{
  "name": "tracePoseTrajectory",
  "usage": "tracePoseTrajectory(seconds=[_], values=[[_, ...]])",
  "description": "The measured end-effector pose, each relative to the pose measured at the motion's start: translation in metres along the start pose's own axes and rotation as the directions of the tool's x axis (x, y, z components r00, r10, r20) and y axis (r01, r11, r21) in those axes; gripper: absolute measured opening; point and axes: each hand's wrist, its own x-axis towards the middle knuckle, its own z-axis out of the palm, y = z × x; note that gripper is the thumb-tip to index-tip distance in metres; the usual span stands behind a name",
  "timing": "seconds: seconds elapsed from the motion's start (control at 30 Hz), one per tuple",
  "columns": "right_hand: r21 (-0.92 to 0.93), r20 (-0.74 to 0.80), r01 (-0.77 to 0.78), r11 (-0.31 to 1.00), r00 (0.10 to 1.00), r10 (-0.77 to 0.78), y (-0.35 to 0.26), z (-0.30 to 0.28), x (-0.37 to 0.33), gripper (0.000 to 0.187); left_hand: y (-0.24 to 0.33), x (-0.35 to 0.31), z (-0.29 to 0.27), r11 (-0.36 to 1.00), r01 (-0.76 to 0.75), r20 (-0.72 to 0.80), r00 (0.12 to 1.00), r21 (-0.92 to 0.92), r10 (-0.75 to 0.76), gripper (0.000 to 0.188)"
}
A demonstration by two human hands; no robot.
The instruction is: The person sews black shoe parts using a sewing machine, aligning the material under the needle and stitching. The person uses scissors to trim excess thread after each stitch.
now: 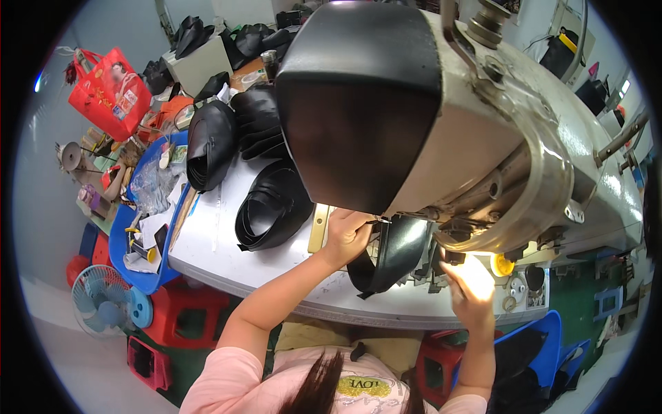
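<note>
Under the head of a sewing machine (483,159), a curved black leather shoe upper (393,255) hangs over the table edge. My left hand (348,237) is closed just left of it, fingers curled together. A small dark metal tip pokes out from that hand, too little of it showing to name. On the other side of the upper, my right hand (470,284) is closed near the needle area, washed out by the machine's lamp. What its fingertips grip is hidden by glare and dark machine parts.
Finished-looking black uppers (274,203) lie on the white table (214,241) to the left. Beyond them stands a blue tray (131,259) with plastic and small tools. A red stool (183,314) and a fan (103,300) are at lower left, a blue bin (545,345) at lower right.
</note>
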Motion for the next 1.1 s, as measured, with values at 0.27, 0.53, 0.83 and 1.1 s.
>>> tracePoseTrajectory(seconds=[0.27, 0.53, 0.83, 1.1], values=[[-0.535, -0.756, -0.504, 0.678, 0.644, -0.117, 0.149, -0.252, -0.073, 0.027, 0.000, -0.001, -0.001, 0.997, 0.076, 0.086, 0.993, 0.031, -0.078, 0.022], [-0.041, -0.688, -0.692, 0.721, 0.543, 0.482, 0.347, -0.362, -0.137, 0.030, -0.001, 0.002, 0.001, 0.999, 0.015, 0.017, 1.000, 0.052, -0.015, 0.017], [0.078, -0.847, -0.472, 0.878, 0.433, 0.308, 0.304, -0.265, -0.136, 0.037, 0.004, 0.001, -0.002, 0.995, -0.007, 0.042, 0.999, 0.096, 0.003, 0.018], [-0.063, -0.847, -0.656, 0.752, 0.434, 0.307, 0.269, -0.264, -0.118, 0.036, 0.003, 0.006, -0.001, 0.998, -0.044, 0.035, 0.998, 0.052, 0.042, 0.020]])
